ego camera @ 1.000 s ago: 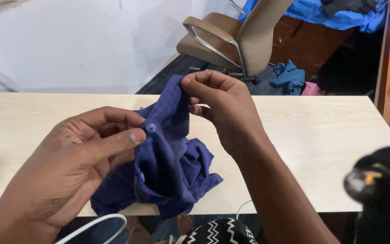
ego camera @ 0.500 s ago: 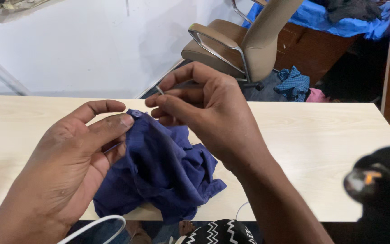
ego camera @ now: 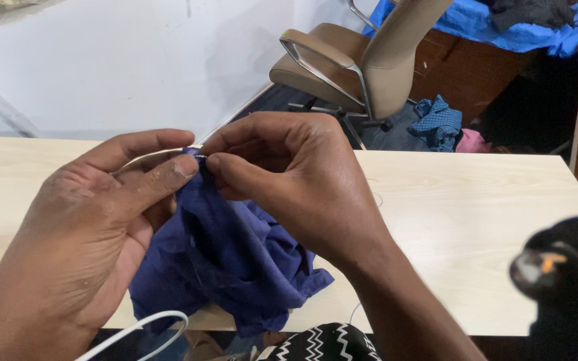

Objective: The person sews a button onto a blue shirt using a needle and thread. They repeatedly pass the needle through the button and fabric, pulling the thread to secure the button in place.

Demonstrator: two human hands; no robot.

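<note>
Pale wood table (ego camera: 476, 220) runs across a white-walled room, a tan office chair (ego camera: 362, 60) behind it. On it lies a crumpled blue shirt (ego camera: 235, 254), its upper edge lifted. The left hand (ego camera: 95, 227) pinches that edge between thumb and forefinger; the right hand (ego camera: 282, 180) pinches something tiny against it. Soft, light and limp, the cloth looks best held by its firmer stitched edge.

Scene bright, even, diffuse; light source not visible. Pale counter (ego camera: 476, 220) well lit, no glare; soft, weak shadow under the blue cloth (ego camera: 235, 254) resting on it. Both hands and the cloth sharp. Dark object (ego camera: 563, 281) at the counter's right end strongly out of focus. Area behind the chair (ego camera: 362, 60) dim.
</note>
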